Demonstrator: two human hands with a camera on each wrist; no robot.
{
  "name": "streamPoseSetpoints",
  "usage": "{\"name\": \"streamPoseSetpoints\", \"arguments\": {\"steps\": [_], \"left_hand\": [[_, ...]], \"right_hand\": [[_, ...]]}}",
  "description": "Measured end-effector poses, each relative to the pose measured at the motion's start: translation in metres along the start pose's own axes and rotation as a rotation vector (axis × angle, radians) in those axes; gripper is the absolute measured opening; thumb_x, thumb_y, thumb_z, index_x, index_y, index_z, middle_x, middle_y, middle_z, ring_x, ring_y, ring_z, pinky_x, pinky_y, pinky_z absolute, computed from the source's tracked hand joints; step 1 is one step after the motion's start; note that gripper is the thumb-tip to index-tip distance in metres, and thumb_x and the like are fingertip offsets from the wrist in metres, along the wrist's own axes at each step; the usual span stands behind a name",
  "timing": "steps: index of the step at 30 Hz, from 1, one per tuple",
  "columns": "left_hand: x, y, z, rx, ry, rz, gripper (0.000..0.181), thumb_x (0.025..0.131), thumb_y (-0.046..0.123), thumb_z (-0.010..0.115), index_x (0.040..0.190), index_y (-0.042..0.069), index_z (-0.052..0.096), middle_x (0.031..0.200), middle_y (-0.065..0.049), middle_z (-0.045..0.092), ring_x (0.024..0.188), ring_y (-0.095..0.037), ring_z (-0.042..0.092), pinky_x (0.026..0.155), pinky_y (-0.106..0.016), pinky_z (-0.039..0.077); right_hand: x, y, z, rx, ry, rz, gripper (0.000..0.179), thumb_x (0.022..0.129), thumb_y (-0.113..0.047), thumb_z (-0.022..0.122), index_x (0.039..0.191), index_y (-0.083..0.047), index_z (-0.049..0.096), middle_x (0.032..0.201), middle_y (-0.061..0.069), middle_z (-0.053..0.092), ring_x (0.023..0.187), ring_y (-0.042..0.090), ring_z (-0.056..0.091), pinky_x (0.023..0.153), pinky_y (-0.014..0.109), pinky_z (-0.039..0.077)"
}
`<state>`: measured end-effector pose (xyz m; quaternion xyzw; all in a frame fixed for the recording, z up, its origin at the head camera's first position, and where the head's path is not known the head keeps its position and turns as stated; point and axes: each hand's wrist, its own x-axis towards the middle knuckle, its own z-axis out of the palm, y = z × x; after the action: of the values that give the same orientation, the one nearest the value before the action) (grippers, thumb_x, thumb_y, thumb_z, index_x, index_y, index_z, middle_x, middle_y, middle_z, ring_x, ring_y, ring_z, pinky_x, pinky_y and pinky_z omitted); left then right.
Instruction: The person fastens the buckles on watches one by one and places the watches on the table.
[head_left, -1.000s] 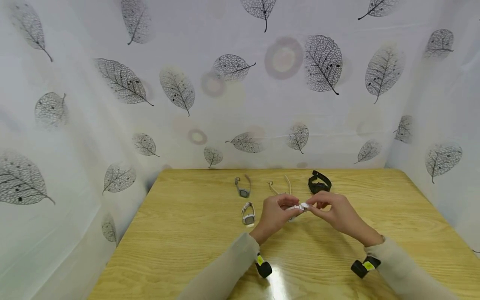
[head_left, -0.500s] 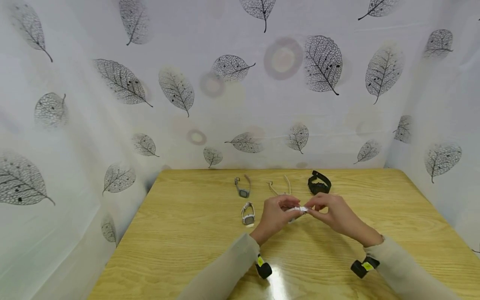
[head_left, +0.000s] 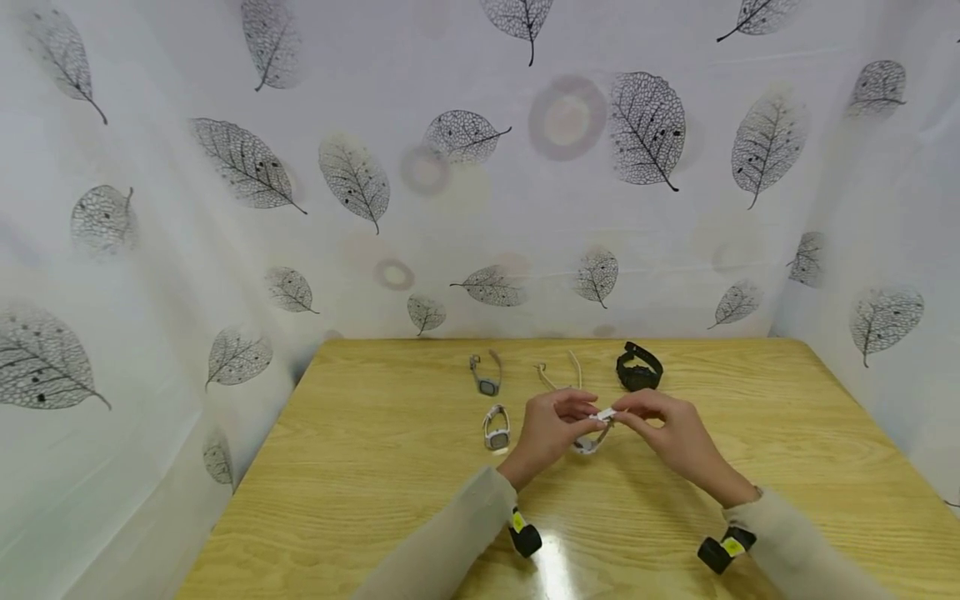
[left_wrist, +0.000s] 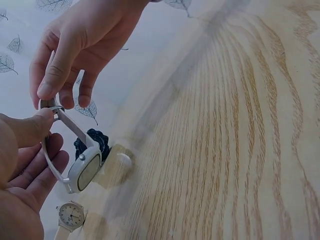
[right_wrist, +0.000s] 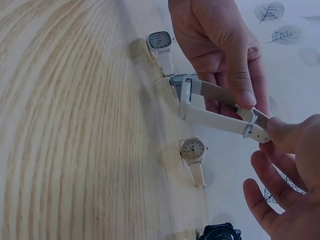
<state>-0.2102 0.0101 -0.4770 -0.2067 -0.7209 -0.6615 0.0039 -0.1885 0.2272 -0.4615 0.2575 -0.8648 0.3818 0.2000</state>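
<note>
A white wristwatch (head_left: 587, 447) hangs below both hands over the table, its strap brought together in a loop. My left hand (head_left: 551, 429) pinches the strap by the buckle between thumb and fingers. From the other side, my right hand (head_left: 672, 427) pinches the strap's end with thumb and forefinger. In the left wrist view the watch's rounded-square case (left_wrist: 86, 172) faces down and away from the hands. The right wrist view shows the punched strap end (right_wrist: 257, 134) at a metal buckle (right_wrist: 250, 125), under the right thumb.
On the wooden table (head_left: 360, 500), a grey watch (head_left: 488, 387) and a white watch (head_left: 497, 438) lie to the left. A cream-strapped watch (head_left: 576, 367) lies behind the hands, partly covered. A black watch (head_left: 639, 371) is at the back right. Leaf-printed curtains (head_left: 480, 208) surround the table.
The held watch's case now shows more fully below the hands. The white strap end between the fingertips has changed its angle, and my right wrist has shifted slightly left and down.
</note>
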Motion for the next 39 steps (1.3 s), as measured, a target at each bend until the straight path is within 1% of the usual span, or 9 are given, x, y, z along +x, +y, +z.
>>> {"name": "streamPoseSetpoints", "arguments": {"steps": [5,9,11,15,18,21,26,33,39], "left_hand": [[0.000,0.000,0.001,-0.013,-0.001,0.002,0.029,0.083,0.006,0.086,0.111,0.010,0.077,0.093,-0.001,0.078,0.079,-0.006,0.073,0.073,-0.028,0.062],[0.000,0.000,0.001,-0.009,-0.003,-0.005,0.028,0.083,0.007,0.086,0.110,0.009,0.077,0.094,-0.002,0.078,0.079,-0.006,0.073,0.073,-0.027,0.062],[0.000,0.000,0.001,-0.008,0.002,-0.007,0.028,0.084,0.006,0.086,0.110,0.006,0.077,0.094,-0.002,0.078,0.080,-0.006,0.073,0.073,-0.027,0.062],[0.000,0.000,0.001,-0.004,0.021,-0.004,0.026,0.084,0.006,0.085,0.109,0.006,0.077,0.095,-0.002,0.079,0.081,-0.006,0.073,0.074,-0.027,0.062],[0.001,0.000,0.001,0.009,0.038,-0.006,0.025,0.084,0.009,0.086,0.108,0.010,0.077,0.095,0.000,0.078,0.082,-0.005,0.073,0.075,-0.026,0.062],[0.002,0.000,0.001,0.019,0.048,-0.008,0.027,0.084,0.010,0.086,0.109,0.006,0.077,0.095,0.002,0.078,0.084,-0.005,0.073,0.076,-0.025,0.061],[0.003,0.000,0.003,0.004,0.064,-0.008,0.030,0.084,0.009,0.086,0.110,-0.001,0.075,0.095,-0.001,0.079,0.084,-0.007,0.073,0.076,-0.025,0.061],[0.004,0.000,0.004,-0.014,0.077,-0.009,0.025,0.084,0.009,0.087,0.106,0.002,0.076,0.095,-0.003,0.078,0.083,-0.008,0.074,0.075,-0.026,0.061],[0.002,0.000,0.004,-0.008,0.078,-0.024,0.020,0.083,0.009,0.087,0.100,0.008,0.076,0.091,0.003,0.077,0.082,-0.006,0.073,0.075,-0.027,0.061]], "right_hand": [[0.000,0.001,0.005,0.030,0.040,-0.074,0.024,0.086,0.004,0.078,0.100,-0.015,0.079,0.098,-0.005,0.074,0.085,0.007,0.069,0.074,0.014,0.054],[-0.001,0.001,0.010,0.032,0.044,-0.106,0.026,0.084,0.008,0.079,0.098,-0.014,0.079,0.097,-0.003,0.074,0.084,0.008,0.068,0.073,0.012,0.053],[-0.002,0.001,0.011,0.015,0.048,-0.093,0.025,0.084,0.006,0.080,0.100,-0.013,0.079,0.098,-0.004,0.074,0.082,0.007,0.067,0.072,0.014,0.054],[-0.004,0.000,0.013,-0.008,0.051,-0.021,0.025,0.086,0.001,0.080,0.108,-0.011,0.077,0.101,-0.005,0.074,0.080,0.005,0.066,0.070,0.023,0.058],[-0.007,0.001,0.015,0.012,0.065,0.024,0.027,0.087,-0.001,0.081,0.111,-0.011,0.076,0.103,-0.004,0.075,0.081,0.005,0.067,0.070,0.027,0.060],[-0.010,0.002,0.018,0.040,0.092,0.046,0.029,0.087,-0.001,0.081,0.113,-0.012,0.076,0.104,-0.002,0.075,0.081,0.007,0.068,0.071,0.028,0.060],[-0.013,-0.001,0.024,0.056,0.125,0.048,0.036,0.084,0.002,0.083,0.118,-0.007,0.074,0.108,0.001,0.074,0.082,0.010,0.068,0.070,0.032,0.061],[-0.014,-0.005,0.028,0.071,0.171,0.034,0.037,0.083,0.007,0.081,0.117,-0.005,0.075,0.100,0.000,0.073,0.077,0.009,0.066,0.069,0.026,0.059],[-0.014,-0.004,0.032,0.074,0.150,0.005,0.031,0.085,0.010,0.077,0.112,-0.006,0.078,0.102,0.000,0.070,0.078,0.005,0.061,0.069,0.019,0.056]]}}
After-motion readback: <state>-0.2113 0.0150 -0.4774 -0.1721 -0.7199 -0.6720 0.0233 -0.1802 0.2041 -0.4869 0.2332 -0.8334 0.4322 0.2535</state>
